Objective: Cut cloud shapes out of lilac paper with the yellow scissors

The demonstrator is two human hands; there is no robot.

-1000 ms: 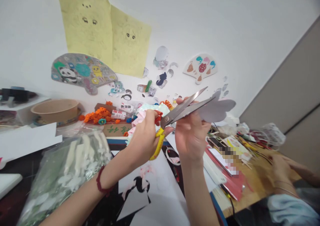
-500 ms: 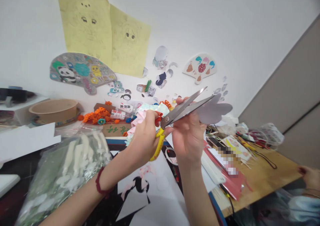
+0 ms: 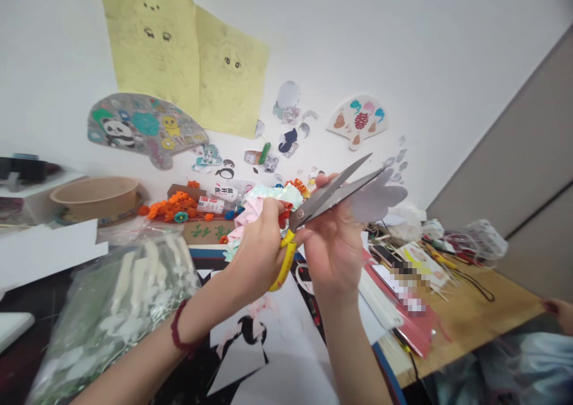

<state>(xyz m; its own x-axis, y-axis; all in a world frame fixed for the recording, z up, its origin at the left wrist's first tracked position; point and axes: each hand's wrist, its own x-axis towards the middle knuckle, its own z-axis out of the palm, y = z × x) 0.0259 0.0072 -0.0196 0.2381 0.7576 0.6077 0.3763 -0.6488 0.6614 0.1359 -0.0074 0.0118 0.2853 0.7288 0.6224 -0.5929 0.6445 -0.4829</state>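
Observation:
My left hand (image 3: pixel 262 244) is closed round the yellow handles of a pair of scissors (image 3: pixel 286 264), and a red cord bracelet circles its wrist. The parted metal blades point up to the right. Between the fingers of my right hand (image 3: pixel 333 252) is a pale paper cutout (image 3: pixel 380 193) with a rounded, lobed edge. One blade lies along the paper, while the other stands away from it. The blades hide part of my right fingers.
Printed and cut paper sheets (image 3: pixel 286 351) lie below my hands. At left are a clear plastic bag (image 3: pixel 120 309) and a tan bowl (image 3: pixel 96 196). Orange crocheted flowers (image 3: pixel 174 205) sit by the wall. Tools and a red packet (image 3: pixel 418 333) occupy the right side; another person's hand (image 3: pixel 559 315) shows there.
The paper cutout has turned a little and shifted left in my right hand. The scissors stay open, nearly in place. At the right edge, the other person's hand has shifted right.

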